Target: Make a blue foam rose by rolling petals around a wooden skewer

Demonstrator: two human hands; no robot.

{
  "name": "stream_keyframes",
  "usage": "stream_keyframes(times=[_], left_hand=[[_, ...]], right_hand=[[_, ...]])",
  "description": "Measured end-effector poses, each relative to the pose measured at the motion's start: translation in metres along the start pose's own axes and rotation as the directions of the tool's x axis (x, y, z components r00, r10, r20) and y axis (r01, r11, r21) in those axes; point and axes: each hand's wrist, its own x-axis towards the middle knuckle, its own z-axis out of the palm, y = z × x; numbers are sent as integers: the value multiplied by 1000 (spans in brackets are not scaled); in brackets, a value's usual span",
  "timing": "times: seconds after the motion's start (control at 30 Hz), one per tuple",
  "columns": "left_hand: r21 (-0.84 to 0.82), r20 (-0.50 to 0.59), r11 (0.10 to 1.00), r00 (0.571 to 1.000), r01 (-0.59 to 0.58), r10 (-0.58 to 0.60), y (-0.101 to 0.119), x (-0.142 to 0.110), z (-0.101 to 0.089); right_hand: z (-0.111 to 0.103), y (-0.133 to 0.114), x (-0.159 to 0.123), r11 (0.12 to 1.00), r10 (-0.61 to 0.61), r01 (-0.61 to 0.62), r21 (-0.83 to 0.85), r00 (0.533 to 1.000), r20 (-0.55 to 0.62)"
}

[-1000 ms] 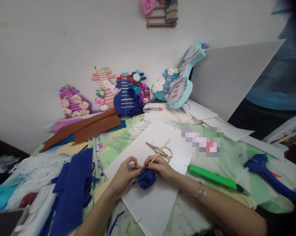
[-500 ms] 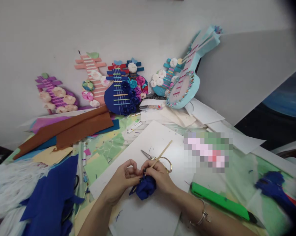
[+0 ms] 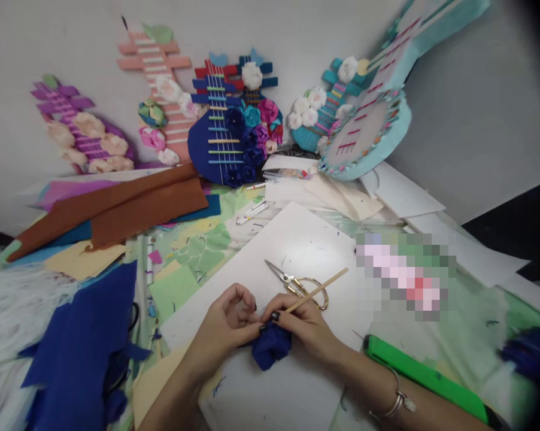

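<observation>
Both hands meet over a white sheet (image 3: 297,251) near the table's front. My left hand (image 3: 227,326) is closed, its fingertips pinching the top of a rolled dark blue felt flower (image 3: 271,350). My right hand (image 3: 303,323) is closed too, gripping a thin wooden stick (image 3: 317,290) that slants up to the right, with its lower end at the flower. Gold-handled scissors (image 3: 297,282) lie on the sheet just behind my right hand.
A green utility knife (image 3: 425,377) lies at the right. Dark blue felt pieces (image 3: 84,350) and white netting (image 3: 14,305) lie at the left, brown felt strips (image 3: 117,209) behind them. Several decorated foam guitars (image 3: 229,131) lean against the wall, one large turquoise (image 3: 369,129).
The view has shifted closer and downward, so the guitars sit higher and larger. The stick has tilted lower to the right. Both hands stay on the blue flower.
</observation>
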Motion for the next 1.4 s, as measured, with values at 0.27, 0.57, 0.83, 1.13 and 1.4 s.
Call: stream_keyframes(times=[0.27,0.57,0.83,1.13,1.4], left_hand=[[-11,-39,1000,999,-23,23,-1,1,1],[-56,37,993,993,-107,109,1,-2,-2],[-19,14,992,992,-124,124,-3,0,-9],[-58,82,990,988,-127,131,-4,1,-9],[-103,76,986,987,-130,139,-6,0,-7]], right_hand=[[-5,-4,2,992,100,-102,79,995,26],[-11,4,-3,995,84,-80,64,995,-59],[-10,-1,-5,999,43,-45,-23,995,-90],[-10,0,-5,1000,-21,20,-16,998,-56],[-10,0,-4,999,-42,40,-36,998,-56]])
